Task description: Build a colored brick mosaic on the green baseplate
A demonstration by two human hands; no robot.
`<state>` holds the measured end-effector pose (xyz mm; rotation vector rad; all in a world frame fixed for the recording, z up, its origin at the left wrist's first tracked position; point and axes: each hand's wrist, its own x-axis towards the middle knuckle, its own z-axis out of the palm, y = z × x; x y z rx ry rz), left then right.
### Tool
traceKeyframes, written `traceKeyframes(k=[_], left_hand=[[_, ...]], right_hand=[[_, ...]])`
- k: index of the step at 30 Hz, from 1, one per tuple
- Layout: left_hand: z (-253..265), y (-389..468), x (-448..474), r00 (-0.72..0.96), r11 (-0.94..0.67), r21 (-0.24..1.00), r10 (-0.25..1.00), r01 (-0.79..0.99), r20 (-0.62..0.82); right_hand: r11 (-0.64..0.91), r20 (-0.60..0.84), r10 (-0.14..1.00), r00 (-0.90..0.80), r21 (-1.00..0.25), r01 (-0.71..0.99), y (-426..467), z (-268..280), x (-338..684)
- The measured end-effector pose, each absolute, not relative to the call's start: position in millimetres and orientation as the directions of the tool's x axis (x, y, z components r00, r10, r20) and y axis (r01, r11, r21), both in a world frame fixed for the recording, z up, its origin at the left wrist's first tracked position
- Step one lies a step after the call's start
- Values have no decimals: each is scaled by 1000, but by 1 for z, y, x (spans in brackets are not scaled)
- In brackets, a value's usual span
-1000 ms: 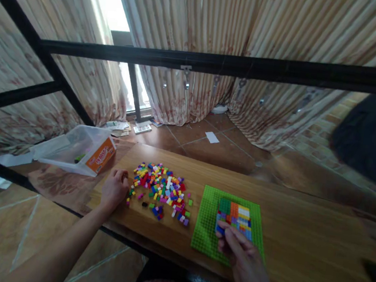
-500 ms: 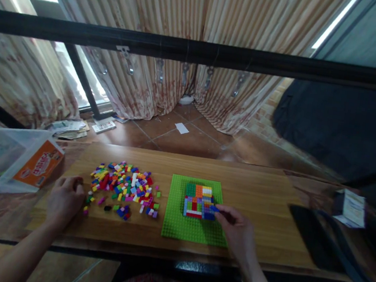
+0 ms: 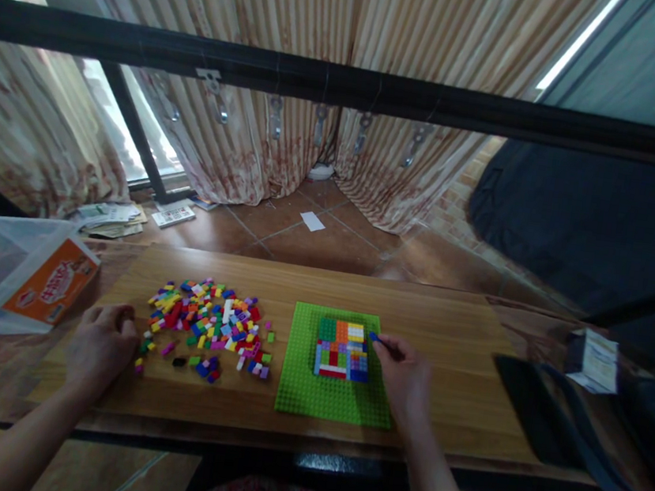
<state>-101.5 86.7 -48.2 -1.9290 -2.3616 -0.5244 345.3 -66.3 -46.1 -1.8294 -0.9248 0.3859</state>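
Note:
My right hand pinches a small blue brick between thumb and fingertips. The brick is at the upper right corner of a flat, multicoloured brick build; whether it touches the build I cannot tell. Under the build lies a green studded baseplate, with green, orange, white, red and blue bricks in the build. My left hand rests on the table left of the loose bricks, its fingers loosely curled, with nothing visible in them. A spread-out pile of small coloured bricks lies between that hand and the baseplate.
The wooden table top carries everything. A clear plastic bin with an orange label stands at the left. Near the right end are a dark mat with a strap and a small box. A dark bar crosses beyond the table.
My right hand, with the blue brick, has moved from the build's right side up to its upper right corner. The left hand stays by the pile. The whole view has shifted slightly.

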Motion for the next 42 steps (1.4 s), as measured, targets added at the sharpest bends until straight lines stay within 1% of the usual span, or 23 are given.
traceKeyframes(k=[3,7,11,14,17,21,24,28,33,38,42], left_hand=[[-49,88,-102,-239,193,204,943,960,230],[-48,87,-102,-248,212,173,942,962,225],[-47,86,-103,-211,174,181,955,968,207],[-46,87,-102,-200,163,190,959,968,200],[-45,86,-100,-208,168,200,958,965,198],[-45,85,-98,-214,168,213,953,962,214],[-46,85,-99,-220,170,221,949,960,225],[-47,84,-99,-225,169,234,946,957,235],[-47,84,-98,-218,161,233,944,959,247],[-49,85,-99,-214,156,227,943,961,255],[-51,84,-99,-211,150,238,944,959,254]], right_hand=[[-204,205,723,660,-849,487,-55,-47,341],[-203,255,744,618,-794,573,-52,-47,335],[-174,266,768,582,-788,590,-56,-49,334],[-121,233,799,554,-840,529,-55,-52,340],[-70,171,803,570,-924,376,-50,-56,345],[-59,58,758,649,-986,157,-43,-58,349],[-96,-7,725,689,-991,91,-38,-60,353],[-158,-70,757,649,-984,78,-31,-62,358],[-176,-85,797,598,-980,95,-25,-62,364],[-260,-126,799,588,-954,149,-24,-58,368],[-275,-108,815,569,-937,216,-25,-56,368]])
